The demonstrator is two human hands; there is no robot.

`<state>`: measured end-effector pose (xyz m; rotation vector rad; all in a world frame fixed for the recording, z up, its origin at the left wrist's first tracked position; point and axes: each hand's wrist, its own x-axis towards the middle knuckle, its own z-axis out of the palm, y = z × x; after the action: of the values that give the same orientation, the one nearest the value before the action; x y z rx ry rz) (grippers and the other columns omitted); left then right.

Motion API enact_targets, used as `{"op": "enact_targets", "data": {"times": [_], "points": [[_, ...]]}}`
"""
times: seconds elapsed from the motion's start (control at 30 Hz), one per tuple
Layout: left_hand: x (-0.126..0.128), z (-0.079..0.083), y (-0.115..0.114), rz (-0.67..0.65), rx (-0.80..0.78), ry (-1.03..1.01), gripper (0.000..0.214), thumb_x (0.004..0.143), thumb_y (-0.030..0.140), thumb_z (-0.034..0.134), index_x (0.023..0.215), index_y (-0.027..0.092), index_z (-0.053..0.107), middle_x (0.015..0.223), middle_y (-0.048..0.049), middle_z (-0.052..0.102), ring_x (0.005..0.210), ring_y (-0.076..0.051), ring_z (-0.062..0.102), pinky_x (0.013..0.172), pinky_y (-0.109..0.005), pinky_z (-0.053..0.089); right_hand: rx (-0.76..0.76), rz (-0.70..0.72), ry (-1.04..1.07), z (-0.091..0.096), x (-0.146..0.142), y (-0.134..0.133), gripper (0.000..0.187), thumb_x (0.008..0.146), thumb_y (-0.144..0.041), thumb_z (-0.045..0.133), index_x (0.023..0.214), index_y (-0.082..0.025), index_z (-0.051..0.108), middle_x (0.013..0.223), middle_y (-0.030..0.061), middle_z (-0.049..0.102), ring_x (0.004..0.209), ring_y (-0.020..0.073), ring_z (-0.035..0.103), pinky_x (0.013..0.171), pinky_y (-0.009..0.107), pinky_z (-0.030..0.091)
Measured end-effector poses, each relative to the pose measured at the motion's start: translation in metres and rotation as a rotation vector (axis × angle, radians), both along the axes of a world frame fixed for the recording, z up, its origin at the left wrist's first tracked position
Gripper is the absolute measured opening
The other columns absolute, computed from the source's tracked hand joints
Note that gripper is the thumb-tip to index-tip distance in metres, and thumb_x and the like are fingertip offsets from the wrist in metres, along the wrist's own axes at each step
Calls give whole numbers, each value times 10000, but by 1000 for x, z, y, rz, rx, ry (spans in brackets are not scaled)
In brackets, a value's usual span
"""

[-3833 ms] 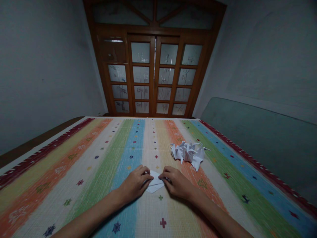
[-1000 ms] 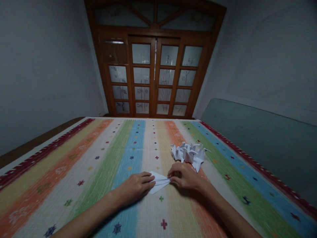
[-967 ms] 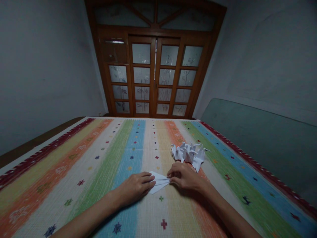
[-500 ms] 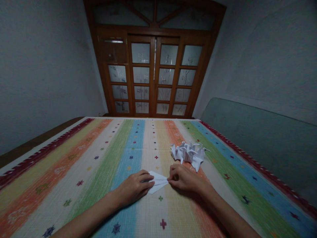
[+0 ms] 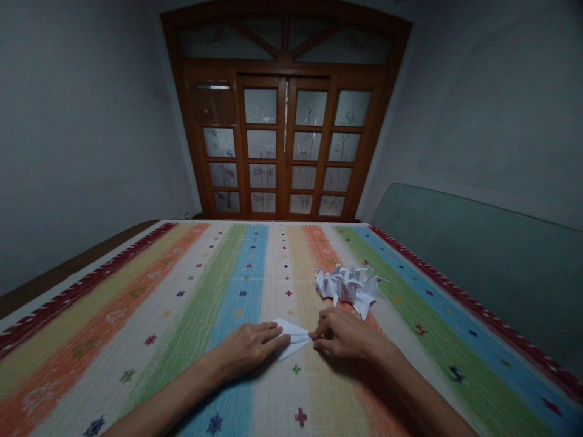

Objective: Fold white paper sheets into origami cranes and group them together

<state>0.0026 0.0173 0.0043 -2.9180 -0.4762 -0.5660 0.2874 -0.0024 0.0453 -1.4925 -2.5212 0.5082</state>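
Note:
A small white sheet of folded paper (image 5: 292, 341) lies flat on the striped tablecloth (image 5: 273, 400), kite-shaped, with its narrow point to the right. Crease lines run along it toward that point. My left hand (image 5: 255, 345) rests on its wide left end, fingers stretched out flat and thumb a little apart, pressing it against the cloth. At the narrow tip, thumb and fingers of my right hand (image 5: 339, 332) are closed in a pinch on the paper. Just beyond my right hand stands a cluster of white origami cranes (image 5: 347, 286), several of them crowded together.
Coloured stripes and small stitched motifs cover the cloth. Behind the table's far edge is a wooden door (image 5: 286, 145) with frosted panes. A pale green panel (image 5: 455, 243) stands along the right side, and a brown wooden edge (image 5: 68, 261) runs along the left.
The view has tilted up slightly, so everything sits a little lower. My left fingers lie slightly farther over the paper; my right hand still pinches the tip, its fingers shifted a little.

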Motion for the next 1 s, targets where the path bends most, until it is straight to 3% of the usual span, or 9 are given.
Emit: {"op": "enact_targets", "data": {"times": [0.13, 0.23, 0.4, 0.53, 0.67, 0.8, 1.0], "points": [[2, 5, 0, -2, -23, -17, 311, 1059, 153, 384, 1312, 125, 562, 1145, -160, 745, 1102, -255, 711, 878, -389, 626, 79, 19, 30, -4, -9, -3, 171, 839, -372, 726, 888, -211, 753, 976, 60, 688, 930, 221, 624, 789, 297, 423], [1, -1, 2, 23, -67, -59, 273, 1056, 162, 404, 1247, 133, 597, 1110, -137, 756, 1084, -251, 714, 858, -376, 625, 127, 69, 38, -9, -16, -5, 156, 882, -323, 682, 985, -209, 714, 1042, 63, 667, 973, 219, 607, 845, 312, 424], [4, -9, 0, 121, -194, -247, 218, 1042, 231, 465, 1069, 160, 669, 964, -94, 766, 930, -215, 726, 822, -324, 591, 191, 111, 62, -24, -24, -3, 136, 945, -254, 590, 989, -191, 702, 1012, 73, 657, 920, 203, 613, 812, 300, 441], [10, -4, -2, 265, -385, -334, 191, 990, 278, 572, 908, 180, 715, 853, -60, 741, 826, -203, 685, 747, -303, 545, 178, 34, 161, -35, -28, 1, 121, 934, -200, 609, 925, -176, 727, 954, 66, 675, 885, 189, 630, 781, 280, 451], [13, -4, 1, 351, -498, -424, 188, 969, 268, 593, 934, 196, 763, 861, -56, 754, 830, -210, 684, 777, -329, 530, 113, -67, 255, -41, -33, 5, 135, 896, -125, 626, 883, -170, 752, 893, 69, 716, 853, 192, 657, 783, 276, 466], [14, -9, 5, 391, -505, -440, 194, 949, 248, 611, 888, 216, 792, 870, -60, 730, 833, -216, 675, 776, -339, 522, 74, -154, 331, -45, -35, 8, 122, 843, -109, 662, 889, -183, 748, 881, 61, 744, 841, 206, 674, 771, 281, 472], [13, -6, 4, 424, -466, -374, 186, 949, 263, 627, 896, 225, 801, 873, -60, 680, 834, -216, 641, 773, -340, 503, 66, -177, 310, -43, -31, 9, 88, 825, -126, 676, 840, -175, 748, 872, 61, 740, 839, 205, 662, 751, 276, 450]]}}
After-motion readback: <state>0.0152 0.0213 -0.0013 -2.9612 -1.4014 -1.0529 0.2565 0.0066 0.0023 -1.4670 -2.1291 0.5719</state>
